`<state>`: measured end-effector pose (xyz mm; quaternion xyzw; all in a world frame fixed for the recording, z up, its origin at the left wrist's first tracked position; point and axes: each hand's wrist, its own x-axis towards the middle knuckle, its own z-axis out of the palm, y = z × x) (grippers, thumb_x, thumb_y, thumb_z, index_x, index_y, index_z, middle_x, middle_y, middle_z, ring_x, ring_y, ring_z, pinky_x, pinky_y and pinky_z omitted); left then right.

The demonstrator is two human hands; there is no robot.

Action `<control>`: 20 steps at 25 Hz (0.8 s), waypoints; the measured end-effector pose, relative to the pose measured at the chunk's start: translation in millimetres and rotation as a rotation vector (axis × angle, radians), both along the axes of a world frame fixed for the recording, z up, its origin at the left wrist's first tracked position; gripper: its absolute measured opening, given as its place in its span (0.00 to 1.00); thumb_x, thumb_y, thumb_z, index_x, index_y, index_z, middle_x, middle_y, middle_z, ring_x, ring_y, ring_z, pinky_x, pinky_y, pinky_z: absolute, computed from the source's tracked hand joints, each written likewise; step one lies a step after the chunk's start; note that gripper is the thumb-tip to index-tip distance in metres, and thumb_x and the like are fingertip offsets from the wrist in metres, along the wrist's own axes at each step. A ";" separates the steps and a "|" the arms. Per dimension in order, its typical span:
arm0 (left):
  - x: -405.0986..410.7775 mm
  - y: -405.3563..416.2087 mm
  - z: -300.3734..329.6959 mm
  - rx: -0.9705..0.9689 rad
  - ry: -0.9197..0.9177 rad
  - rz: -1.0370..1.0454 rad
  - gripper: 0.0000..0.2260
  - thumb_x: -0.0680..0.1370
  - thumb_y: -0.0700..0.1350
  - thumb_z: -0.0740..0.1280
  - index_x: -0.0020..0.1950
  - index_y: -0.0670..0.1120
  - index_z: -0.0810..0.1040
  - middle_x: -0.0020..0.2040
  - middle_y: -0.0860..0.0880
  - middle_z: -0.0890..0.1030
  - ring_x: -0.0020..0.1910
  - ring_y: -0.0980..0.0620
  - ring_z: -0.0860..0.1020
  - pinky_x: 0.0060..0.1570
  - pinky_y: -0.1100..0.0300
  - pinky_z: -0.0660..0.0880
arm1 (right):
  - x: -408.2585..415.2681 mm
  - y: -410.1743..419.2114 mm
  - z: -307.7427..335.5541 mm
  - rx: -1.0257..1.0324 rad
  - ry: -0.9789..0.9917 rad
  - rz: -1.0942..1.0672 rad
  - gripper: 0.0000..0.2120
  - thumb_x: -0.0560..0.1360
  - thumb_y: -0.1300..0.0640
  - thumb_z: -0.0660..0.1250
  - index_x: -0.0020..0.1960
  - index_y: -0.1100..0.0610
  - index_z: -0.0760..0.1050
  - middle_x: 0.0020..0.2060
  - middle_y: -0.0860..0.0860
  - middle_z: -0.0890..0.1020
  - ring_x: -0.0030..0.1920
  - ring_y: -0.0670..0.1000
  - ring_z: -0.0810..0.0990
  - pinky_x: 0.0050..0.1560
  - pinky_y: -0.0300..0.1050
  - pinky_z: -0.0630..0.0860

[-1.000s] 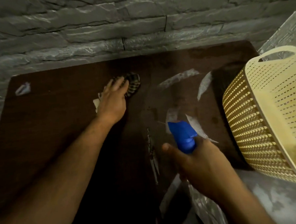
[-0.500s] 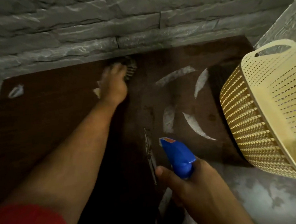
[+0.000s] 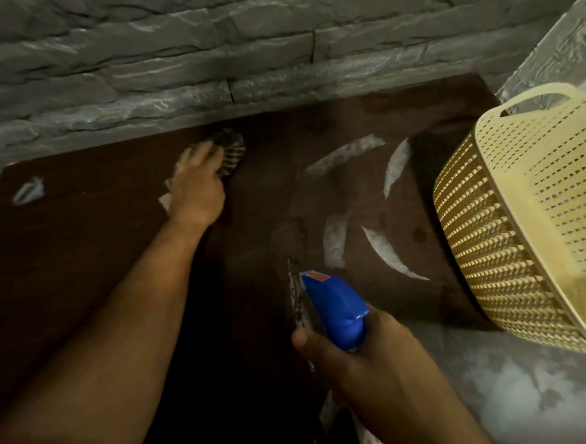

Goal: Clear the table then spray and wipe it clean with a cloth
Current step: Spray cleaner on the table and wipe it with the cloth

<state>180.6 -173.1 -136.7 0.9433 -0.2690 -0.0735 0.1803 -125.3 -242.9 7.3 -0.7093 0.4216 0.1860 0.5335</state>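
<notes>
Two hands | left [image 3: 197, 190] pressing one cloth [image 3: 229, 150] on far tabletop [image 3: 80, 241] | right [image 3: 372, 364] gripping one spray bottle [image 3: 338, 308] | one basket [image 3: 532, 227] right

Cloth [image 3: 229, 149] at table [image 3: 80, 241] far edge; basket [image 3: 532, 227] right.
</notes>
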 end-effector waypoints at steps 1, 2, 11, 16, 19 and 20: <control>-24.6 -6.7 1.8 0.024 -0.003 -0.114 0.24 0.79 0.36 0.56 0.74 0.50 0.65 0.77 0.50 0.61 0.76 0.44 0.55 0.72 0.40 0.57 | 0.7 3.2 0.6 0.003 -0.005 0.008 0.21 0.63 0.29 0.67 0.45 0.43 0.74 0.37 0.45 0.83 0.40 0.43 0.81 0.44 0.41 0.77; -58.6 2.2 0.8 0.046 -0.021 -0.245 0.24 0.79 0.37 0.56 0.74 0.51 0.64 0.77 0.51 0.60 0.76 0.45 0.55 0.70 0.40 0.59 | 1.1 6.0 1.5 0.011 -0.007 0.019 0.21 0.62 0.29 0.66 0.46 0.42 0.74 0.37 0.45 0.82 0.40 0.43 0.81 0.44 0.42 0.77; 6.5 56.8 -4.2 -0.063 -0.035 -0.037 0.23 0.77 0.32 0.59 0.71 0.45 0.69 0.74 0.45 0.66 0.74 0.40 0.60 0.73 0.49 0.56 | -15.5 5.3 2.9 0.026 0.028 -0.007 0.18 0.65 0.31 0.69 0.43 0.43 0.72 0.35 0.46 0.83 0.39 0.43 0.83 0.44 0.41 0.78; -99.8 39.2 0.9 0.001 -0.029 -0.474 0.25 0.78 0.34 0.60 0.73 0.51 0.68 0.75 0.52 0.63 0.76 0.47 0.56 0.70 0.48 0.56 | -24.6 10.9 6.9 0.061 0.017 0.013 0.18 0.65 0.31 0.68 0.45 0.43 0.72 0.35 0.46 0.83 0.38 0.42 0.83 0.44 0.39 0.77; -109.6 129.9 -0.7 -0.030 -0.020 -0.428 0.26 0.78 0.34 0.58 0.72 0.56 0.67 0.75 0.60 0.60 0.76 0.55 0.53 0.66 0.46 0.56 | -35.4 10.9 11.2 0.081 0.037 0.013 0.18 0.65 0.31 0.69 0.46 0.41 0.72 0.38 0.45 0.83 0.40 0.42 0.82 0.46 0.40 0.77; -87.7 140.3 -1.6 -0.015 -0.016 -0.373 0.26 0.78 0.34 0.58 0.72 0.56 0.67 0.74 0.59 0.61 0.76 0.54 0.54 0.68 0.43 0.56 | -39.9 10.0 11.6 0.066 0.032 0.002 0.17 0.65 0.31 0.69 0.45 0.41 0.72 0.38 0.45 0.83 0.40 0.41 0.82 0.45 0.39 0.77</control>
